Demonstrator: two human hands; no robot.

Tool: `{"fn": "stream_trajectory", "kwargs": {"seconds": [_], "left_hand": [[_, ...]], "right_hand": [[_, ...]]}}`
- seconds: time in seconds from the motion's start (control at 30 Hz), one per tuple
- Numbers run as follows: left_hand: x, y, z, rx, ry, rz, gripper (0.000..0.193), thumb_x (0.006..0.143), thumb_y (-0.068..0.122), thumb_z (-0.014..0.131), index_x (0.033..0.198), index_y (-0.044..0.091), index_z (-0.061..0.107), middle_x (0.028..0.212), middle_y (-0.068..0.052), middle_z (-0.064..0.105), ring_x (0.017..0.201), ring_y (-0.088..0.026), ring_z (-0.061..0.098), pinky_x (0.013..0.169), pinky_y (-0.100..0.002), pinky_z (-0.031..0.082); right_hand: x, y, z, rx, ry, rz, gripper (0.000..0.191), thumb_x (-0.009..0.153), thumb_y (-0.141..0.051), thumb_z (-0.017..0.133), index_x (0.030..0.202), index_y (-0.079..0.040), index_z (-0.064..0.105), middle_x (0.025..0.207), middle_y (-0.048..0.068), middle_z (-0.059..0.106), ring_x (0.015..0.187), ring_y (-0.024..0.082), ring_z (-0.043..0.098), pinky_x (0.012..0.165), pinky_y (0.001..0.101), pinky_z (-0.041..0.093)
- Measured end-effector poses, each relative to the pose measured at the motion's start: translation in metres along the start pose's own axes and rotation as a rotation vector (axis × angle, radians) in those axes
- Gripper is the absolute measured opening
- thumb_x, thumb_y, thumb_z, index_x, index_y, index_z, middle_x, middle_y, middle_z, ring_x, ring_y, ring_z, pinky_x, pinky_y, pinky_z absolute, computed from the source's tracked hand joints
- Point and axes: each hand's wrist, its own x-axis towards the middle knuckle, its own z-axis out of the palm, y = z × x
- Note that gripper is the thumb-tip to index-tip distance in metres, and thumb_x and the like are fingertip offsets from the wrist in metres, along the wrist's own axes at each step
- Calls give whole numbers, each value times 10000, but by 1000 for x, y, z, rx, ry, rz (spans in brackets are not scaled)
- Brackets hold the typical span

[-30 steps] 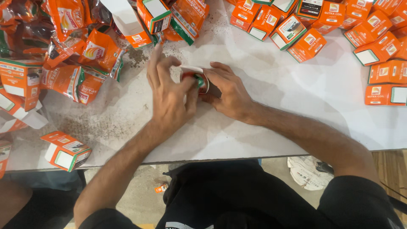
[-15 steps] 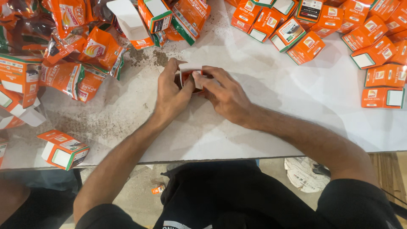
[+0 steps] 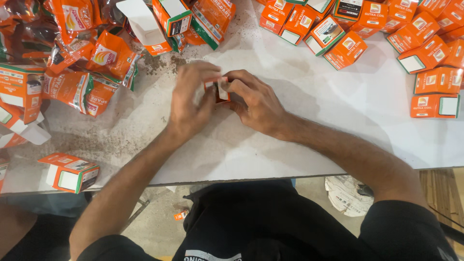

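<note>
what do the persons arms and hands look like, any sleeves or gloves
Both hands are bare: no gloves, rings or watch show on the left hand or the right hand. The forearms are uncovered too. Short black sleeves begin near the upper arms, part of a black shirt with a white print at its lower edge.

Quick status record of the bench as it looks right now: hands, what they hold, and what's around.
left hand: cupped on the left side of the small orange box, fingers curled over its top
right hand: grips the same box from the right
box state: held between both hands just over the white tabletop; mostly hidden, cannot tell if its flap is open or closed
right of hands: closed orange boxes spread out
left of hands: orange pouches, one open carton
near edge, left: single carton
</note>
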Motion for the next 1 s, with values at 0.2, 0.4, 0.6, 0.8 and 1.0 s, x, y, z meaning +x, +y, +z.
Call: {"fn": "stream_trajectory", "kwargs": {"seconds": [0.2,0.4,0.6,0.8,1.0], "left_hand": [[-9,6,-9,248,-94,301,342,857,-6,815,1148,-49,640,1336,-248,653,1320,-417,606,1095,-483,543],[-10,-2,-6,203,-70,223,237,893,11,824,1066,8,663,1370,-179,665,1341,-384,639,1107,-447,574],[-12,3,-13,416,-178,393,296,885,98,842,1057,-11,627,1463,-250,580,1400,-433,529,1149,-524,489],[-15,-2,-29,647,-54,429,340,887,85,807,1200,39,682,1456,-218,546,1298,-416,568,1110,-562,455],[21,-28,-74,963,163,186,442,817,2,739,1242,-77,646,1248,-225,637,1069,-415,630,832,-525,496]], "right_hand": [[-5,9,3,106,13,75,584,820,45,786,1248,-56,402,1374,173,588,1231,409,631,978,454,566],[-3,8,3,91,12,34,589,870,27,809,1272,-73,390,1380,177,593,1196,407,657,946,442,575],[-7,6,2,15,-17,7,559,875,27,786,1313,-127,474,1414,165,579,1208,401,654,940,438,577],[-2,26,1,-250,56,-117,462,920,-46,778,1309,-181,567,1411,155,555,1228,386,636,1011,460,555],[6,53,-34,-382,395,-57,716,1065,-239,743,1589,-94,278,1608,245,213,1528,416,252,1277,487,286]]}}
